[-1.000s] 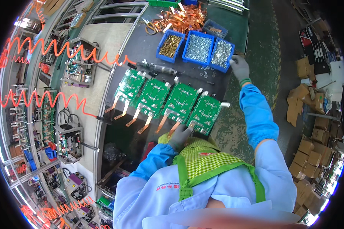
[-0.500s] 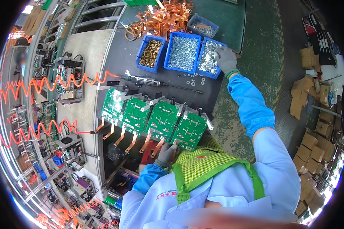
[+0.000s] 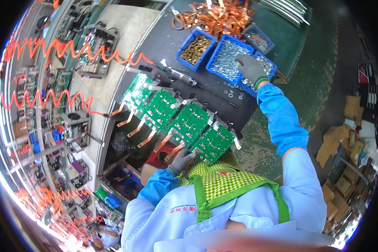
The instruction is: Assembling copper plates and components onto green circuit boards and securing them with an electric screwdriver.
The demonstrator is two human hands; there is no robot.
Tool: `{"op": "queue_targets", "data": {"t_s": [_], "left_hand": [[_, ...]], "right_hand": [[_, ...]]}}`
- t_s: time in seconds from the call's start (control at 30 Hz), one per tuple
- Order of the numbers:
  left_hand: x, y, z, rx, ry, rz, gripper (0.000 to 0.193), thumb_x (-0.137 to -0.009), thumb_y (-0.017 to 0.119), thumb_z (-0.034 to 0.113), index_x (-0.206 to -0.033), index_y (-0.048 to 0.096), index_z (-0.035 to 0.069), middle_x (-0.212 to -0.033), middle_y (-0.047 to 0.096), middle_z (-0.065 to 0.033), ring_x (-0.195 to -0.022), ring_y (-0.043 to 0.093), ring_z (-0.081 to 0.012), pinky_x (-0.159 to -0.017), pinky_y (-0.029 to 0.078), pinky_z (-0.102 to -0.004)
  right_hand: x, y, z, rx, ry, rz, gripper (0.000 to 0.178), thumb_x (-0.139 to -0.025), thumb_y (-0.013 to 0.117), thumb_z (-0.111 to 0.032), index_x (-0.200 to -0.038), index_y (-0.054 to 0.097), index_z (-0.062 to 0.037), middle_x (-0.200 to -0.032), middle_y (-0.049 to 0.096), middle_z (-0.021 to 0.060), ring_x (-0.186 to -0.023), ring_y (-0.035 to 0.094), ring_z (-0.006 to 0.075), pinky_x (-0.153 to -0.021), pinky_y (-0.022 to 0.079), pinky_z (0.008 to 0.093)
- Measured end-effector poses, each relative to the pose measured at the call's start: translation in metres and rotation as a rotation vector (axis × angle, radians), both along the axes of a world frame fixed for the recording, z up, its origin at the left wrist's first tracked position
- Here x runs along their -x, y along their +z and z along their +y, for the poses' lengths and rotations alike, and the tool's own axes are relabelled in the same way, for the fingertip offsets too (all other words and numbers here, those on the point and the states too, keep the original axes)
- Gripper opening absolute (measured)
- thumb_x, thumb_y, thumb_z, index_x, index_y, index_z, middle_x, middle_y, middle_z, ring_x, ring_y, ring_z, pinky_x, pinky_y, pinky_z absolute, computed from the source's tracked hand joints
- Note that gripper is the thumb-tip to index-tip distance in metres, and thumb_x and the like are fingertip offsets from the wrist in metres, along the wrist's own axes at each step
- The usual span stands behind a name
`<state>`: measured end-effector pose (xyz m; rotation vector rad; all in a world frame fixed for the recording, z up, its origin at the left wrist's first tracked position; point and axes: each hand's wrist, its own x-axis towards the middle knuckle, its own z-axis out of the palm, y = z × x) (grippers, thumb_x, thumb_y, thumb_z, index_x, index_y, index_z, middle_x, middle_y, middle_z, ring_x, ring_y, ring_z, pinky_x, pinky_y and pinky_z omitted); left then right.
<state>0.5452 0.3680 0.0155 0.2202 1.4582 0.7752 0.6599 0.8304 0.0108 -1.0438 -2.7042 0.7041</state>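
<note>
A row of several green circuit boards (image 3: 187, 126) lies across the near side of the bench, with bent copper strips (image 3: 148, 138) jutting from the near edge. My left hand (image 3: 182, 161), in a grey glove, is closed at the near corner of the rightmost boards; what its fingers pinch is hidden. My right hand (image 3: 252, 69), also gloved, is over the blue bin of small silver hardware (image 3: 227, 59), beside the bin of silver washers (image 3: 264, 65). Its fingers are curled, and anything in them is too small to make out.
Brass-coloured fasteners fill another blue bin (image 3: 196, 49). Behind the bins are a pile of copper strips (image 3: 218, 19) and a grey-blue tray (image 3: 258, 38). A long-bit power screwdriver (image 3: 182, 77) and loose washers (image 3: 231, 92) lie between bins and boards. Orange coiled hoses (image 3: 92, 52) stretch at left.
My right hand has shifted from the washer bin leftward over the middle bin. My left hand stays at the boards' near edge. The whole view has turned and moved somewhat.
</note>
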Motion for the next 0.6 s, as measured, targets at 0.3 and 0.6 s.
{"op": "queue_targets", "data": {"t_s": [0.3,0.6], "left_hand": [[-0.016,0.002,-0.001,-0.097,0.225,-0.016,0.027,-0.081,0.059,0.025,-0.093,0.056,0.0,-0.08,0.054,-0.0031,-0.07,0.049,-0.0115,-0.062,0.041,-0.0271],[-0.009,-0.007,0.0,-0.201,0.055,-0.016,0.026,-0.084,0.058,0.024,-0.096,0.055,0.001,-0.078,0.054,-0.0019,-0.068,0.049,-0.0102,-0.062,0.041,-0.0251]], "right_hand": [[0.062,-0.027,-0.003,-0.151,0.133,-0.573,0.02,-0.082,0.047,-0.011,-0.088,0.066,-0.0091,-0.09,0.065,0.0146,-0.087,0.063,0.0315,-0.072,0.05,0.0423],[0.033,-0.001,-0.005,-0.147,-0.084,-0.294,0.022,-0.084,0.048,-0.018,-0.102,0.06,-0.0128,-0.098,0.062,0.0139,-0.09,0.06,0.0323,-0.077,0.048,0.0448]]}}
